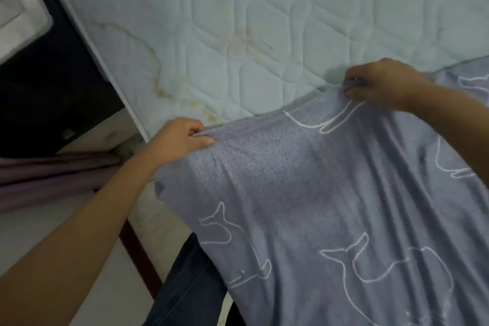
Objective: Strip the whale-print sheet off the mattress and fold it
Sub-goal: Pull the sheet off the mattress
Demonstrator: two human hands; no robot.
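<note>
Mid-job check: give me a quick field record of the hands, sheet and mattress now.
sheet: whale print, edge lifted, peeled back partway
mattress: quilted top bare and stained beyond sheet edge
left hand: pinches sheet edge near mattress side
right hand: pinches same edge farther in
stage: no fold visible yet

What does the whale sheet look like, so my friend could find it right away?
Start at the big pale quilted mattress filling the top of the view. Below it, toward the lower right, spreads the whale-print sheet, its hemmed edge pinched by the left hand and the right hand. Only it is grey-blue with white whale outlines; the purple cloth at the left is plain.
</note>
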